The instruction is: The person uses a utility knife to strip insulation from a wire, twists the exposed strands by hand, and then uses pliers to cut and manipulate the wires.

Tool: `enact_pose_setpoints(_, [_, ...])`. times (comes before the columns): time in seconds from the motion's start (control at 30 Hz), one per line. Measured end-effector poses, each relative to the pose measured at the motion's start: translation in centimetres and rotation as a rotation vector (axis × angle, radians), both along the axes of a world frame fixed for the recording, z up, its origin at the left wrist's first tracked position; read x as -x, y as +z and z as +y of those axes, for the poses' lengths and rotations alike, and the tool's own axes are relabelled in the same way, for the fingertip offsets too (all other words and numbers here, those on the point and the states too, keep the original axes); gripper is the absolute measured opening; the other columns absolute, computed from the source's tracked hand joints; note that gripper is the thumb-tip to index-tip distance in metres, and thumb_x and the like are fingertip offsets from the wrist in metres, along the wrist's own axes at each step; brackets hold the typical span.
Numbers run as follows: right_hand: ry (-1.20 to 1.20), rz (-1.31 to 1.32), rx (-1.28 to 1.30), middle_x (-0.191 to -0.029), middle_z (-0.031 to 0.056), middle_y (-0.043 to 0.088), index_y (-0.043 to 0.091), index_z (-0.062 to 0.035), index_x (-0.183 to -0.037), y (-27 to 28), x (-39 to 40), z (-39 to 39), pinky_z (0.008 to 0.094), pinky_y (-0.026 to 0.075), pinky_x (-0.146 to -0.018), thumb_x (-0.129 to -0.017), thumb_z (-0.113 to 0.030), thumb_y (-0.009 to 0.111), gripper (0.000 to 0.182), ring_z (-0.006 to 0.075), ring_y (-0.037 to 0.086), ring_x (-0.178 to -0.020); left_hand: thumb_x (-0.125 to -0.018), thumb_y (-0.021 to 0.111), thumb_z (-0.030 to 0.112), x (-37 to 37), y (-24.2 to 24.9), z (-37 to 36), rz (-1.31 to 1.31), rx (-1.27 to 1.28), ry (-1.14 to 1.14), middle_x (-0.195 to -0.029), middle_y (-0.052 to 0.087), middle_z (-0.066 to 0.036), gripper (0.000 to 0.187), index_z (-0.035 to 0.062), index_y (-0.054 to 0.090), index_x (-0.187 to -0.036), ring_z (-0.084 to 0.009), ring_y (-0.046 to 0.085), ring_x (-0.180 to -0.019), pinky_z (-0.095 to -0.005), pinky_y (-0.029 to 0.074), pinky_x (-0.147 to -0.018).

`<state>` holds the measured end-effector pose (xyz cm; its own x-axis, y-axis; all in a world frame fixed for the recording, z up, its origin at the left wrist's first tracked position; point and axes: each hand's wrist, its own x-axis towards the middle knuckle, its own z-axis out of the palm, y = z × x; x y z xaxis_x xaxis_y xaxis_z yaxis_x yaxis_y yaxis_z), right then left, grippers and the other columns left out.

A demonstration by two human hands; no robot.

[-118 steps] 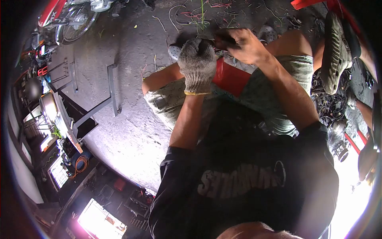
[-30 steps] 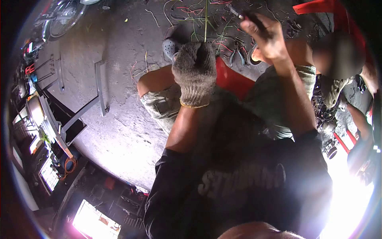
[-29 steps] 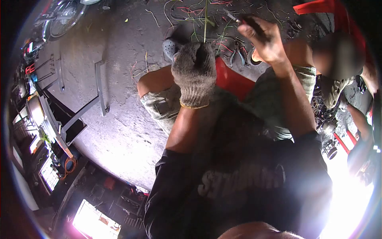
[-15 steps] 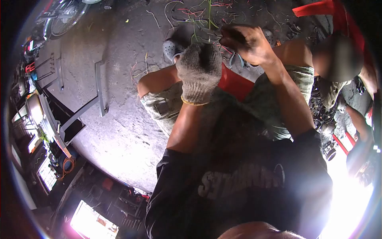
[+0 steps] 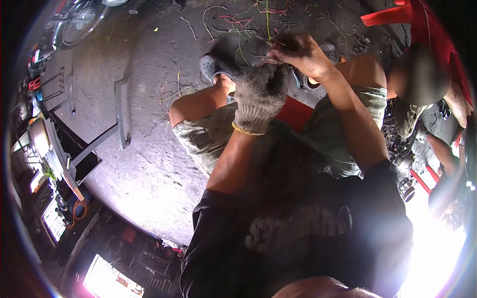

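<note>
My left hand [image 5: 261, 94] wears a grey knitted glove with a yellow cuff edge. It is closed in a fist in front of my lap, and what it grips is hidden by the glove. My bare right hand [image 5: 305, 57] is just right of and above it, thumb and fingers pinched together. A thin green wire [image 5: 268, 20] runs down from the top of the view to those fingertips. Something small and red shows by the fingertips, with a thin dark tip beside it; its kind cannot be made out.
Loose wires [image 5: 238, 22] litter the floor ahead. A red seat [image 5: 295, 114] shows between my knees, and a grey clog [image 5: 213, 67] is on my left foot. A metal frame [image 5: 119, 109] stands left, a wheel [image 5: 74, 32] upper left. Another person [image 5: 422, 77] is close at right.
My gloved left hand has shifted right, closer under my right hand. The right hand has drawn slightly left, its fingers now more closed at the wire.
</note>
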<state>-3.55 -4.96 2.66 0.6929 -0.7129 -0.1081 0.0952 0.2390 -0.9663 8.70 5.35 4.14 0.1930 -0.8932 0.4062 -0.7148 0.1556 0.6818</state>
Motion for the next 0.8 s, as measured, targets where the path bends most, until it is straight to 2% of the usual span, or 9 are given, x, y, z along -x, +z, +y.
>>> enact_pose_setpoints(0.23, [0.043,0.489,0.120,-0.080,-0.0002,0.059,0.061,0.0023,-0.091,-0.3,-0.1,-0.5,0.0240,0.048,-0.071,-0.078,0.001,0.065,0.014,0.0059,0.055,-0.080,-0.084,0.062,0.023,-0.5,0.1,0.2,0.587,-0.594,-0.088,-0.069,0.062,-0.014,0.021,0.0021,0.063,-0.079,-0.0280,0.062,-0.062,-0.0369,0.047,-0.056])
enact_pose_setpoints(0.37, [0.029,0.445,0.089,-0.080,-0.0004,0.058,0.061,0.0012,-0.091,-0.2,0.0,-0.5,0.0235,0.045,-0.068,-0.075,0.000,0.066,0.016,0.0053,0.052,-0.078,-0.085,0.060,0.020,0.3,0.8,-0.3,0.952,-0.747,0.010,-0.064,0.061,-0.009,0.019,0.0016,0.062,-0.091,-0.0187,0.064,-0.062,-0.0324,0.049,-0.056])
enact_pose_setpoints(0.4, [0.030,0.483,0.163,-0.079,-0.0004,0.058,0.061,0.0010,-0.090,-0.7,0.0,-0.6,0.0245,0.045,-0.067,-0.075,-0.001,0.066,0.017,0.0060,0.052,-0.076,-0.085,0.060,0.020,0.0,-0.1,-0.3,0.951,-0.749,0.009,-0.064,0.061,-0.009,0.019,0.0016,0.062,-0.091,-0.0187,0.064,-0.062,-0.0324,0.049,-0.056])
enact_pose_setpoints(0.47, [0.030,0.521,0.234,-0.078,-0.0005,0.059,0.062,0.0008,-0.090,-1.1,0.1,-0.5,0.0254,0.045,-0.066,-0.074,-0.003,0.067,0.017,0.0067,0.052,-0.075,-0.085,0.057,0.014,-0.9,-1.6,-0.8,0.141,-0.378,-0.242,-0.074,0.064,-0.006,0.018,-0.0001,0.060,-0.097,-0.0139,0.064,-0.070,-0.0289,0.052,-0.062])
enact_pose_setpoints(0.5, [-0.009,0.527,0.272,-0.078,0.0000,0.059,0.062,0.0002,-0.090,-1.0,0.0,-0.3,0.0269,0.045,-0.065,-0.074,-0.005,0.067,0.017,0.0074,0.053,-0.074,-0.085,0.057,0.014,-1.1,-1.4,-0.9,0.140,-0.379,-0.243,-0.074,0.064,-0.006,0.018,-0.0001,0.060,-0.097,-0.0139,0.064,-0.070,-0.0289,0.052,-0.062])
enact_pose_setpoints(0.57, [-0.049,0.532,0.311,-0.077,0.0004,0.060,0.062,-0.0005,-0.089,-1.2,0.0,-0.3,0.0285,0.045,-0.065,-0.074,-0.006,0.068,0.017,0.0081,0.053,-0.073,-0.083,0.061,0.015,-1.5,-0.4,-1.2,1.099,-0.484,-0.105,-0.100,0.064,-0.008,0.026,0.0031,0.059,-0.106,-0.0218,0.063,-0.090,-0.0377,0.051,-0.076])
enact_pose_setpoints(0.67, [-0.041,0.581,0.451,-0.074,0.0068,0.061,0.063,-0.0018,-0.089,-1.4,0.1,-0.1,0.0316,0.046,-0.064,-0.072,-0.010,0.069,0.020,0.0133,0.057,-0.069,-0.086,0.052,0.006,-2.8,-0.2,-2.1,1.230,-0.437,-0.171,-0.096,0.064,-0.006,0.019,0.0025,0.063,-0.101,-0.0116,0.063,-0.088,-0.0257,0.051,-0.072])
enact_pose_setpoints(0.73, [0.040,0.785,0.524,-0.090,0.0185,0.065,0.063,-0.0021,-0.094,-0.7,0.1,0.1,0.0393,0.049,-0.076,-0.067,-0.018,0.068,0.032,0.0374,0.062,-0.086,-0.081,0.058,0.009,-2.8,-0.6,-2.2,1.231,-0.470,-0.129,-0.095,0.065,-0.007,0.020,0.0047,0.064,-0.100,-0.0160,0.064,-0.088,-0.0284,0.052,-0.071])
enact_pose_setpoints(0.8, [-0.012,0.733,0.617,-0.090,0.0190,0.064,0.063,-0.0018,-0.094,-0.8,0.1,0.7,0.0398,0.049,-0.075,-0.067,-0.018,0.068,0.032,0.0377,0.061,-0.086,-0.074,0.066,0.013,-3.7,-2.3,-2.7,-0.411,-0.257,-0.255,-0.095,0.066,-0.010,0.026,0.0079,0.065,-0.099,-0.0234,0.065,-0.088,-0.0346,0.053,-0.070])
